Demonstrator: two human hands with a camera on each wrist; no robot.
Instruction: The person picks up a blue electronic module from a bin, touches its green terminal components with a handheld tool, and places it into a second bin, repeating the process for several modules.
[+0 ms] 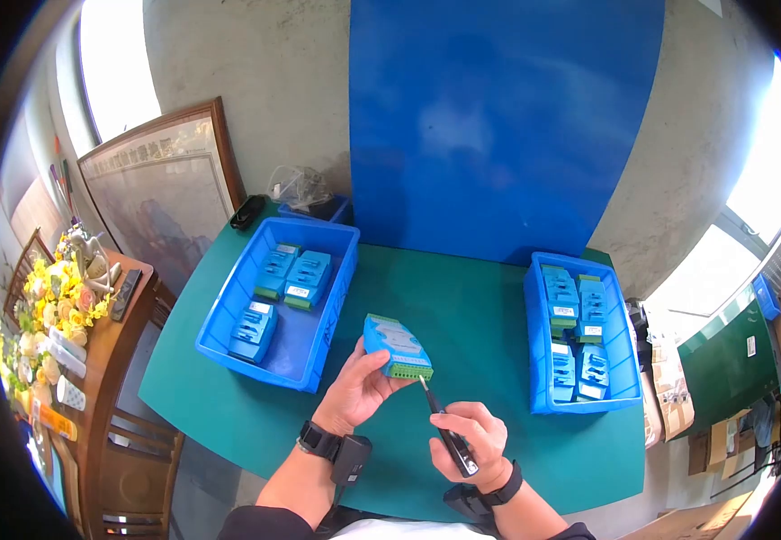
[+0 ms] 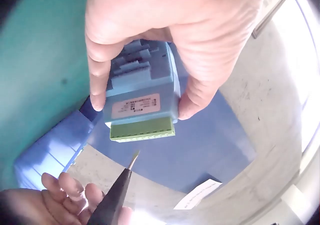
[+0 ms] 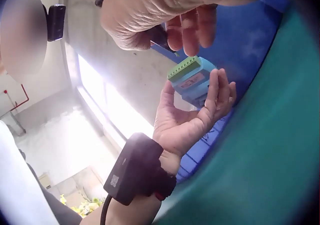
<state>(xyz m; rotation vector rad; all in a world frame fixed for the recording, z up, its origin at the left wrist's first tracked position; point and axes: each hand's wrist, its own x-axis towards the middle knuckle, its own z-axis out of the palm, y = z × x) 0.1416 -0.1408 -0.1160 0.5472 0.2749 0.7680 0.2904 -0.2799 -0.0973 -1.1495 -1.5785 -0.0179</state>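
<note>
A blue module (image 1: 392,340) with a green terminal strip (image 1: 411,371) is gripped by its sides in the left hand (image 1: 354,389), over the table. The left wrist view shows thumb and fingers on opposite sides of the module (image 2: 142,80), its label and green strip (image 2: 142,129) facing the camera. In the right hand (image 1: 473,441) is a black-handled screwdriver (image 1: 453,441), its metal tip at the green strip in the head view. The left wrist view has the screwdriver tip (image 2: 133,160) just off the strip. In the right wrist view the right hand (image 3: 165,15) partly hides the screwdriver.
On the green table (image 1: 399,279), a blue bin (image 1: 293,355) at left holds several modules, as does another bin (image 1: 579,407) at right. A small blue box with a plastic bag (image 1: 299,187) and a black object (image 1: 247,212) are at the back left. A blue panel (image 1: 498,126) stands behind.
</note>
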